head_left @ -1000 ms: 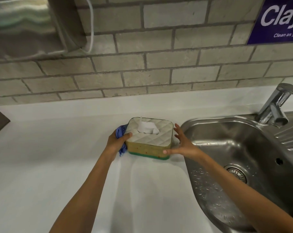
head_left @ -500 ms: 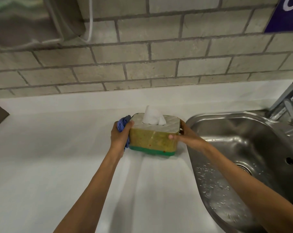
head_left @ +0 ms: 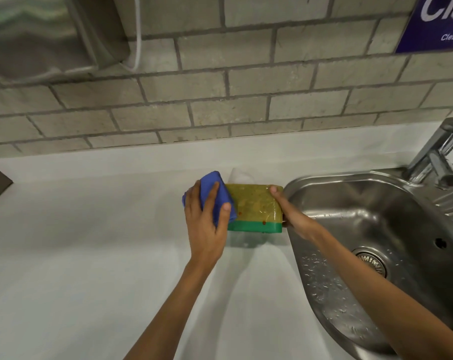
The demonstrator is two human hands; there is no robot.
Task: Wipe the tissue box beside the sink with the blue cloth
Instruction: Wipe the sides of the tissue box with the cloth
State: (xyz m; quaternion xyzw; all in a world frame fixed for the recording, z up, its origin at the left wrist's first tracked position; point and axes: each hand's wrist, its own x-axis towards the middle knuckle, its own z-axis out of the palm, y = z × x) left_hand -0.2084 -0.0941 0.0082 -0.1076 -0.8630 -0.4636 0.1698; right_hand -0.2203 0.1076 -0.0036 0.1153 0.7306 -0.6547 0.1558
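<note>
wiping the box's side

the box [head_left: 256, 207] sits tipped back on the counter [head_left: 90, 255] beside the sink [head_left: 350, 203]. left hand [head_left: 207, 224] presses the cloth [head_left: 215, 196] flat on its left end; right hand [head_left: 292, 214] clasps the right end. next, probably a sweep across the spotted face.

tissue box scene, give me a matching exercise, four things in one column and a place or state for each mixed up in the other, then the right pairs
Things:
1. blue cloth
2. tissue box
3. sink
4. tap

Places or states:
A. tipped back, side face towards the camera
B. at the far right, behind the basin
C. pressed to the box under the left hand
D. wet, right of the box

Pairs: 1-C, 2-A, 3-D, 4-B
</note>
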